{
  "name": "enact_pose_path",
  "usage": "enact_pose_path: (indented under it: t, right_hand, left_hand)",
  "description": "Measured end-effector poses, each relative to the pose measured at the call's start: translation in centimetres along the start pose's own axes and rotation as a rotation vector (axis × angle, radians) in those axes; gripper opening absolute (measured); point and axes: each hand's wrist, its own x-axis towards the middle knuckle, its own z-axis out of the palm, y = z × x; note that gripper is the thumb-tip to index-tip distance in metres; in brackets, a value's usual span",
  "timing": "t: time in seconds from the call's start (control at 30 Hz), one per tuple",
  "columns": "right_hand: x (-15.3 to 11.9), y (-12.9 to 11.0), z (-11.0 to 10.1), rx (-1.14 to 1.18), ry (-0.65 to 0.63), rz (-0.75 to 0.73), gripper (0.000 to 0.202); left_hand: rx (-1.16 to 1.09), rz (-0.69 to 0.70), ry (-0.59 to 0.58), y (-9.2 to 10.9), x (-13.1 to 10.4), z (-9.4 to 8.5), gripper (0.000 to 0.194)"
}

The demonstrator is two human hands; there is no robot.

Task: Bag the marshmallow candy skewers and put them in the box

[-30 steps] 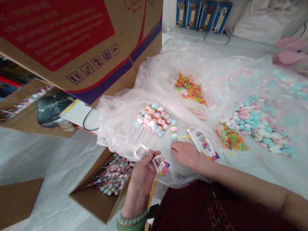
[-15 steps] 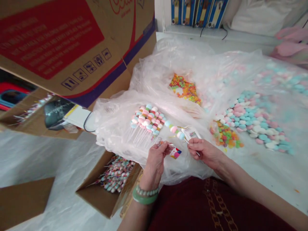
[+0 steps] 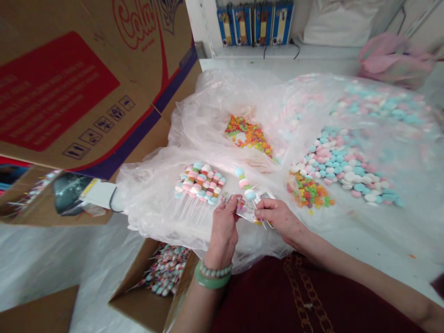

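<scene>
My left hand (image 3: 225,222) is closed, thumb and fingers pinching a clear printed plastic wrapper (image 3: 245,212). A candy skewer (image 3: 247,193) with blue, pink and green pieces has its white stick pinched in my right hand (image 3: 279,216). That stick crosses in front of or lies against the wrapper; I cannot tell which. Another white printed packet lies partly hidden behind my right fingers. Just left of my hands, a pile of finished-looking marshmallow skewers (image 3: 201,180) rests on a plastic sheet (image 3: 149,185), sticks toward me.
Loose marshmallows (image 3: 342,162) spread over the table's right side, beside gummy rings (image 3: 310,190). More gummy rings (image 3: 251,134) lie farther back. A large carton (image 3: 86,92) stands at the left. Below the table edge, an open box (image 3: 138,277) holds many skewers.
My right hand has come closer to my left, and the skewer is now more upright. The wrapper in my left hand has turned. The whole view has shifted slightly.
</scene>
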Motion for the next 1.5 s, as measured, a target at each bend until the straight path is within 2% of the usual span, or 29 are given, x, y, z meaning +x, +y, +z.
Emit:
enact_pose_path:
  t: [0.2,0.3,0.4,0.47,0.57,0.67,0.73,0.83,0.93,1.03,1.13,1.23,1.37,1.43,1.5]
  right_hand:
    - [0.4,0.6,0.8,-0.034,-0.041,-0.059,0.013]
    - [1.2,1.0,0.7,-0.136,0.038,-0.103,0.015]
    - [1.8,1.2,0.2,-0.258,0.146,-0.152,0.016]
    - [1.9,1.1,0.0,-0.301,0.163,-0.173,0.015]
    - [1.8,0.9,0.0,-0.312,0.133,-0.182,0.016]
    - [1.7,0.9,0.2,-0.201,0.056,-0.177,0.014]
    - [1.8,1.0,0.2,-0.121,0.003,-0.18,0.013]
    - [2.0,1.3,0.2,-0.1,0.02,-0.192,0.012]
    - [2.1,1.3,0.3,-0.102,0.061,-0.168,0.014]
    - [1.8,0.9,0.6,-0.022,-0.01,-0.106,0.015]
    - [1.6,0.4,1.0,0.04,-0.06,-0.067,0.015]
    - [1.8,0.3,1.1,0.043,-0.021,-0.062,0.016]
    - [2.0,0.5,0.5,-0.041,0.021,-0.077,0.014]
    - [2.1,0.7,0.0,-0.126,-0.006,-0.077,0.014]
    - [2.1,1.0,-0.4,-0.199,-0.031,-0.075,0.014]
  left_hand:
    - [-0.24,-0.015,0.076,-0.6,1.7,0.2,0.019]
    - [-0.314,-0.11,0.089,-0.4,1.5,0.3,0.017]
    - [-0.19,-0.239,-0.015,-0.8,0.8,0.0,0.027]
    - [-0.069,-0.29,-0.102,-1.5,0.5,-0.3,0.031]
    - [-0.023,-0.205,-0.105,-2.6,0.6,-0.5,0.028]
    - [-0.037,-0.072,-0.07,-3.2,1.1,-0.4,0.024]
    - [-0.047,-0.026,-0.104,-3.3,1.2,-0.3,0.022]
    - [-0.055,-0.006,-0.14,-3.2,1.2,-0.2,0.023]
    - [-0.07,-0.017,-0.084,-2.8,1.3,0.0,0.026]
    - [-0.127,-0.023,-0.044,-2.3,1.1,0.2,0.031]
    - [-0.14,0.075,-0.046,-2.3,0.5,0.6,0.031]
    - [-0.137,0.139,-0.078,-2.5,0.2,0.8,0.027]
    - [-0.221,-0.094,-0.111,-2.3,1.1,-0.2,0.02]
    - [-0.238,-0.209,-0.129,-2.0,2.0,-1.0,0.02]
    - [-0.251,-0.277,-0.093,-1.7,2.6,-1.6,0.013]
